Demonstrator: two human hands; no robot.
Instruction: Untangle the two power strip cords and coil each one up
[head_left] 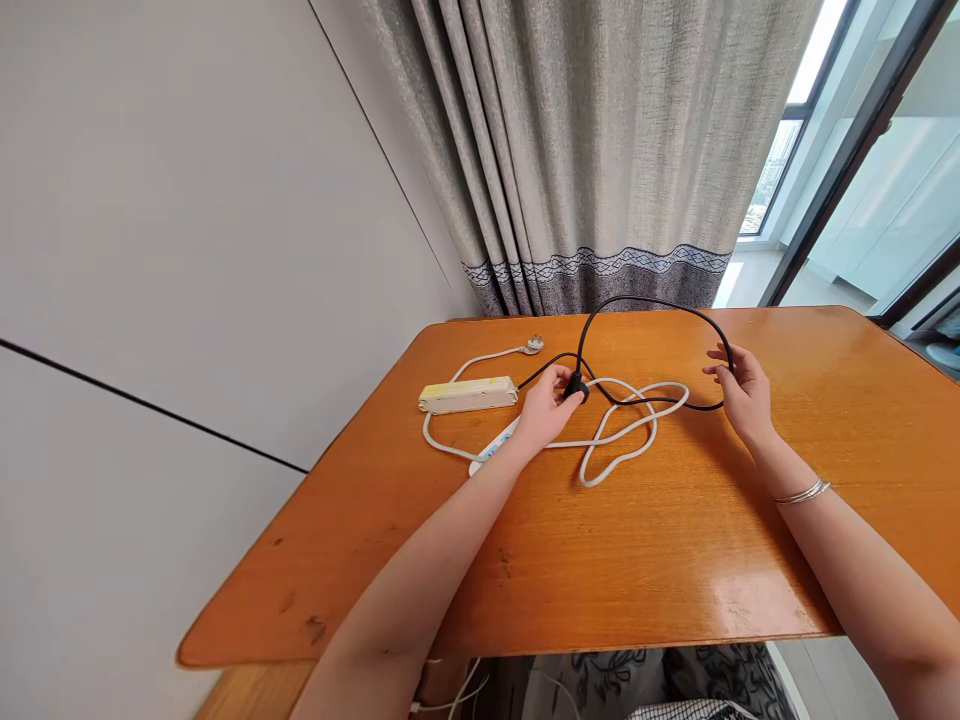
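My left hand (pixel 550 408) grips a black plug (pixel 576 388) above the middle of the table. From that plug a black cable (pixel 645 298) arches up and to the right. My right hand (pixel 741 386) has its fingers closed round the cable at the right end of the loop. The black cable also runs back left to a cream power strip (pixel 469 394) lying on its side. Beneath my left forearm sits a white power strip (pixel 491 447), mostly covered. Its white cord (pixel 626 460) lies in loose loops between my hands.
The wooden table (pixel 637 570) has a white plug (pixel 533 345) near its back edge. A pale wall (pixel 187 250) borders the left side, and a curtain (pixel 622 130) hangs behind. A glass door frame (pixel 855 150) stands at the far right.
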